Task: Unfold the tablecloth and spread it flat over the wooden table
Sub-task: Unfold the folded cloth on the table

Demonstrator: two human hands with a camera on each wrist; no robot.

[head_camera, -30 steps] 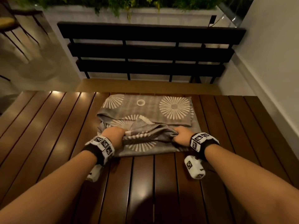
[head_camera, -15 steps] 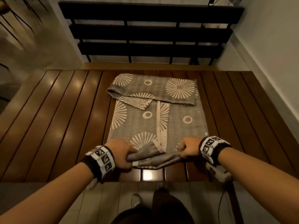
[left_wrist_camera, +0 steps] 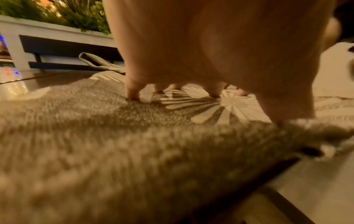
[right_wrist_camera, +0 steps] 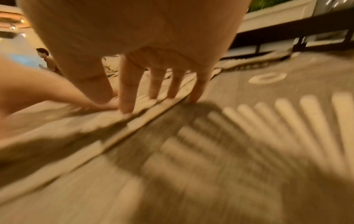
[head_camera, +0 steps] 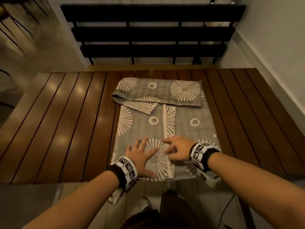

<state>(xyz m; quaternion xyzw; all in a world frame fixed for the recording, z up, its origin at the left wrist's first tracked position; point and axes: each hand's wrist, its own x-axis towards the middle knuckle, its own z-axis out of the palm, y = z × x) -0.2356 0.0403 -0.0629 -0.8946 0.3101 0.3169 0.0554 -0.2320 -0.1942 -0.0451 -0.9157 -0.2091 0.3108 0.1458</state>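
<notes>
A grey tablecloth (head_camera: 155, 128) with white sunburst and ring prints lies partly unfolded down the middle of the dark slatted wooden table (head_camera: 66, 123). Its far part is still a folded band (head_camera: 156, 91); its near edge reaches the table's front edge. My left hand (head_camera: 140, 156) lies flat on the near part, fingers spread, fingertips (left_wrist_camera: 132, 94) touching the cloth (left_wrist_camera: 95, 136). My right hand (head_camera: 175, 149) is beside it, straight fingers (right_wrist_camera: 126, 97) pressing along a pale hem strip (right_wrist_camera: 145, 112). Neither hand grips anything.
A black slatted bench back (head_camera: 153, 30) stands beyond the table's far edge, with a white wall (head_camera: 272, 38) to the right. Pale floor tiles (head_camera: 82, 192) and my legs (head_camera: 165, 215) show below the table's front edge. Bare wood slats flank the cloth.
Both hands pulled a bunched fold of cloth toward the table's front edge, then let go. The flap now lies flat and both hands press on it with fingers spread.
</notes>
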